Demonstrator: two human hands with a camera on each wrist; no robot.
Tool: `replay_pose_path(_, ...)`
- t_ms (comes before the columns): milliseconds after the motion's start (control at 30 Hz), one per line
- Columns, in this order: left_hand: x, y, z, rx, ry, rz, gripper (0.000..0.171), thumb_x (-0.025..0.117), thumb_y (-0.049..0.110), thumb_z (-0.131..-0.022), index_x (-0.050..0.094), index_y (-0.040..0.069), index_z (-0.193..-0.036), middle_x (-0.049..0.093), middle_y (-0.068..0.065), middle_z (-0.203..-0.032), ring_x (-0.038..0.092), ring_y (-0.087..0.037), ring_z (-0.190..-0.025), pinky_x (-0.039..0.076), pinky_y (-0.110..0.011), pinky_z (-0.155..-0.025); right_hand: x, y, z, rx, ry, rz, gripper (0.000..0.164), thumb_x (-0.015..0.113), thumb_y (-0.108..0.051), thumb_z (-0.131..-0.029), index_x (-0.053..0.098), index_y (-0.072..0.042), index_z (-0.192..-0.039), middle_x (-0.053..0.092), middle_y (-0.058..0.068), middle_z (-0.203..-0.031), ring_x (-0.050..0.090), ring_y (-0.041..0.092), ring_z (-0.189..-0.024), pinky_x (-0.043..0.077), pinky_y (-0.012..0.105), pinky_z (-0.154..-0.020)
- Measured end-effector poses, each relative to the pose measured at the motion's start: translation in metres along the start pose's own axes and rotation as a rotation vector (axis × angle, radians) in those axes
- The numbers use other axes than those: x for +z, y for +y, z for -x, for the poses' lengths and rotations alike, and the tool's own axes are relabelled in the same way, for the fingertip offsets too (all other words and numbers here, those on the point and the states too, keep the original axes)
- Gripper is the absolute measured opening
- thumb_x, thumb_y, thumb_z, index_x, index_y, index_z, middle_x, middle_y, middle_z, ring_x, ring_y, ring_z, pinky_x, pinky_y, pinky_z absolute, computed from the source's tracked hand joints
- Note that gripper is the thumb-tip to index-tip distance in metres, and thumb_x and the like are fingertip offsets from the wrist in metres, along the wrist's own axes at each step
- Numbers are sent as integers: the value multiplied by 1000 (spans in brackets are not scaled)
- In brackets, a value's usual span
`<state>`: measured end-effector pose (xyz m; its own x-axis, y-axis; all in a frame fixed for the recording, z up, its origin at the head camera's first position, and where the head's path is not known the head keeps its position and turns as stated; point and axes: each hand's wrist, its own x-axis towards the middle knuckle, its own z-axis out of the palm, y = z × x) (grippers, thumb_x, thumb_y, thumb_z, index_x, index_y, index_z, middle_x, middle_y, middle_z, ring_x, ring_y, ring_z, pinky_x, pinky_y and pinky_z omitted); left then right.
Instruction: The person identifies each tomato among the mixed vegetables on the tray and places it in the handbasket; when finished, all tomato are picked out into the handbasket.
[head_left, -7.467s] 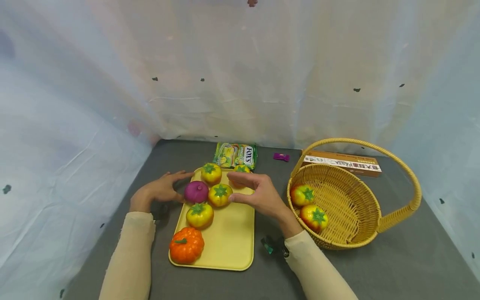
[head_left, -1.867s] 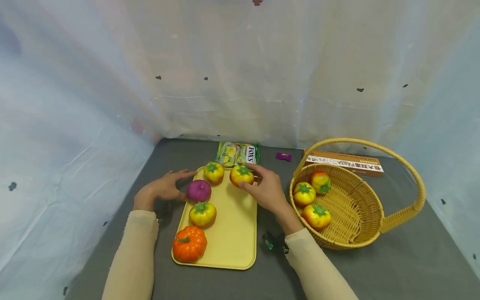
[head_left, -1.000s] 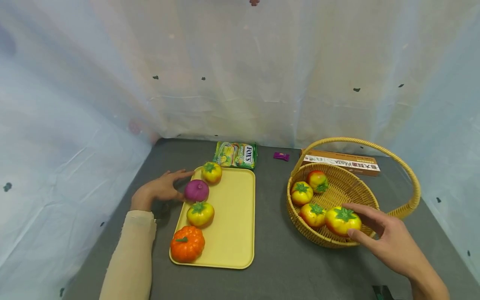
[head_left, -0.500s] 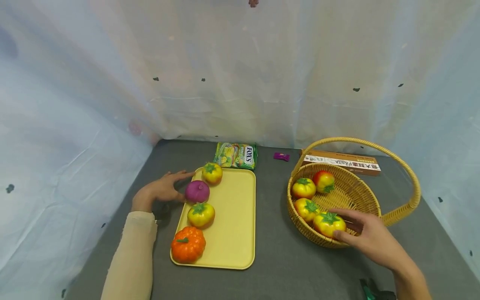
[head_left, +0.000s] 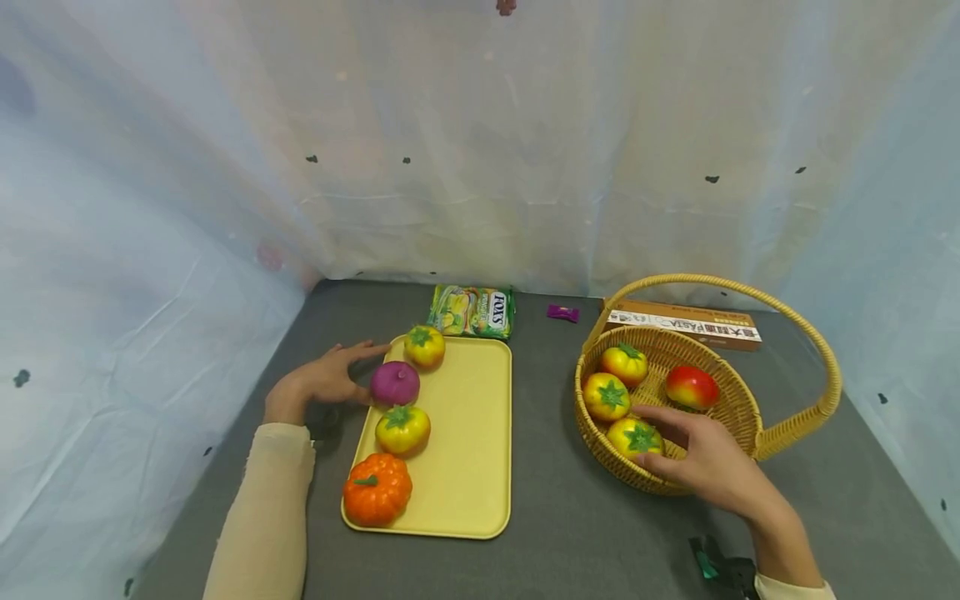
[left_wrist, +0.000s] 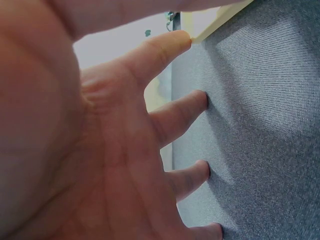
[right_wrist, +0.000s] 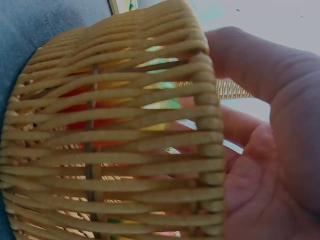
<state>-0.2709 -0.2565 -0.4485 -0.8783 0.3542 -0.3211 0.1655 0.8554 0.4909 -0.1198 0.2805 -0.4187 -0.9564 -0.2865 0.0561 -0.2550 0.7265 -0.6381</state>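
Observation:
My right hand (head_left: 708,458) reaches into the wicker basket (head_left: 731,417), thumb and fingers around a yellow-red persimmon (head_left: 632,435) with a green leafy top. In the right wrist view the basket's weave (right_wrist: 125,125) partly hides the fruit and fingers. Beside it in the basket sit two similar persimmons (head_left: 606,396), and a redder fruit (head_left: 692,387) lies on its side. My left hand (head_left: 318,379) is spread at the yellow tray's (head_left: 465,467) left edge; in the left wrist view a fingertip touches the rim. The tray bears a purple onion (head_left: 394,383), two persimmons (head_left: 402,430) and an orange pumpkin (head_left: 377,490).
Behind the tray lies a green FOX'S packet (head_left: 471,311). A small purple-wrapped sweet (head_left: 562,313) is to its right. A pasta box (head_left: 690,325) lies behind the basket, whose tall handle (head_left: 817,358) arches over it. Pale curtains surround the grey table.
My right hand has carried a persimmon from the tray into the basket and lowered it leftward. The redder fruit has rolled right, and the other persimmons have shifted. My left hand stays put.

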Motion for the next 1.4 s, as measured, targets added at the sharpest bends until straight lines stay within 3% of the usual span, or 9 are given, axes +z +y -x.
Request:
replay_pose_path(167, -1, 1, 0, -8, -1, -6, 93, 82, 35, -77, 36, 29, -157, 19, -17, -167, 3, -58, -148, 11, -83, -106, -3, 0, 3, 41, 31, 16, 59, 79, -40, -85, 63, -15, -136, 68, 5, -132, 69, 27, -113, 57, 43, -92)
replay_pose_path(333, -2, 1, 0, -2, 3, -2, 91, 82, 33, -77, 37, 28, -157, 19, -17, -167, 3, -58, -148, 10, -83, -107, -5, -4, 4, 47, 93, 27, 57, 77, -40, -87, 61, -22, -138, 67, 2, -133, 69, 23, -114, 58, 36, -92)
replay_pose_path(533, -2, 0, 1, 3, 4, -7, 91, 82, 34, -77, 38, 28, -156, 20, -18, -166, 4, -60, -148, 11, -84, -106, 3, -22, -10, -92, 107, -193, 54, 78, -24, -88, 60, -24, -139, 65, -1, -136, 63, 17, -125, 47, 14, -100)
replay_pose_path(667, -1, 0, 1, 7, 8, -3, 92, 82, 34, -76, 38, 28, -156, 20, -19, -166, 4, -60, -147, 11, -84, -106, 16, -40, -26, -192, 52, -340, 56, 79, -16, -87, 60, -21, -140, 64, -1, -138, 60, 19, -128, 46, 20, -106)
replay_pose_path(933, 1, -1, 0, 8, 13, -6, 94, 83, 36, -75, 38, 27, -156, 20, -19, -166, 4, -60, -147, 11, -84, -106, 51, -76, -64, -295, -87, -501, 60, 81, -15, -85, 59, -19, -141, 62, -6, -141, 57, 22, -133, 43, 29, -112)
replay_pose_path(1133, 1, -2, -1, -3, 13, -11, 93, 83, 37, -76, 37, 29, -157, 20, -18, -167, 3, -60, -148, 11, -84, -106, 81, -98, -94, -372, -164, -633, 57, 80, -15, -86, 61, -16, -139, 62, 4, -141, 58, 20, -131, 46, 42, -110)
replay_pose_path(1267, 1, -2, -1, -15, 9, -12, 93, 83, 37, -76, 37, 30, -157, 20, -18, -167, 3, -59, -148, 11, -84, -105, 103, -110, -114, -378, -212, -657, 55, 80, -24, -86, 63, -18, -138, 64, 3, -138, 61, 20, -128, 48, 41, -108)
replay_pose_path(1400, 1, -1, 0, -20, 8, -8, 92, 82, 37, -76, 37, 30, -156, 20, -17, -167, 3, -59, -148, 10, -84, -105, 125, -119, -130, -360, -270, -616, 56, 80, -35, -86, 63, -22, -138, 66, -5, -135, 63, 18, -126, 49, 39, -107)
